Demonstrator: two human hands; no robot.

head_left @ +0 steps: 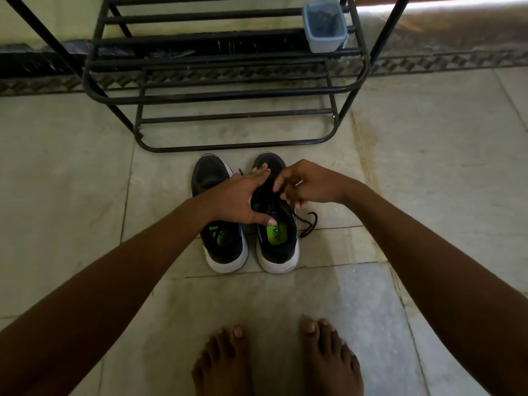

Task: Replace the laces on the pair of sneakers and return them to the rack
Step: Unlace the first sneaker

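Observation:
Two black sneakers with white soles and green insoles stand side by side on the floor, heels toward me. My left hand (243,195) grips the right sneaker (278,241) across its tongue, thumb at the collar and fingers reaching the toe. My right hand (303,184) pinches the black lace (307,225) over the eyelets; the lace's loose end trails on the floor to the right of that shoe. The left sneaker (220,238) stands beside it, partly hidden under my left wrist, with no lace showing.
A black metal shoe rack (234,92) stands just beyond the sneakers' toes. A pale blue plastic container (325,27) with dark contents sits on a rack shelf at the upper right. My bare feet (274,361) are on the tiled floor below the shoes.

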